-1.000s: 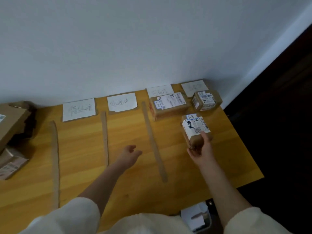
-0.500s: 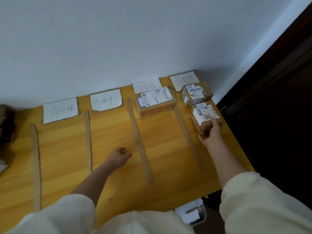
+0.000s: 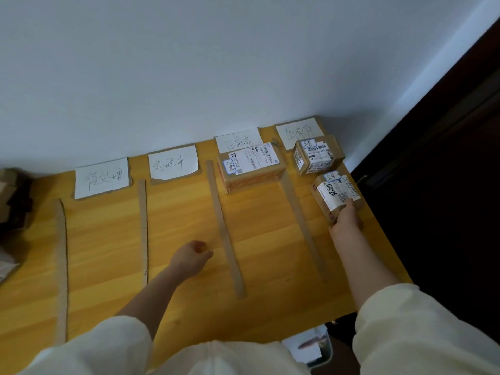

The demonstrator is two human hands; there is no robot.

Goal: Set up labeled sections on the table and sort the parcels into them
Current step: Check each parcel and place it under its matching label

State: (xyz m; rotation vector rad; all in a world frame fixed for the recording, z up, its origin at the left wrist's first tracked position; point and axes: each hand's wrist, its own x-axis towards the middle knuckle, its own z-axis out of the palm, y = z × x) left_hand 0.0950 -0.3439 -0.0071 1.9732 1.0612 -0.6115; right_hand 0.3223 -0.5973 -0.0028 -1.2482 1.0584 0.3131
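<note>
Since a second ago, the small parcel (image 3: 336, 194) has travelled with my right hand (image 3: 344, 221) from the third lane into the far-right lane, and it now sits low on the counter (image 3: 189, 212) just in front of another small parcel (image 3: 318, 156). My fingers (image 3: 349, 205) wrap over its near end from below and behind, so the box lies just beyond my palm, its white label with dark handwriting facing up. I cannot tell whether its base is fully down on the wood. Behind both boxes lies the rightmost paper label (image 3: 299, 132) against the wall. A cardboard strip (image 3: 303, 223) marks the lane's left side; across it a larger flat parcel (image 3: 250, 169) rests below its own paper label (image 3: 238, 142). Further left come another strip (image 3: 226, 231), a third label (image 3: 173, 162), a strip (image 3: 142, 231) and a fourth label (image 3: 101, 178). My left hand (image 3: 189, 257) hovers low over the counter between the two middle strips, loosely curled, holding nothing.
</note>
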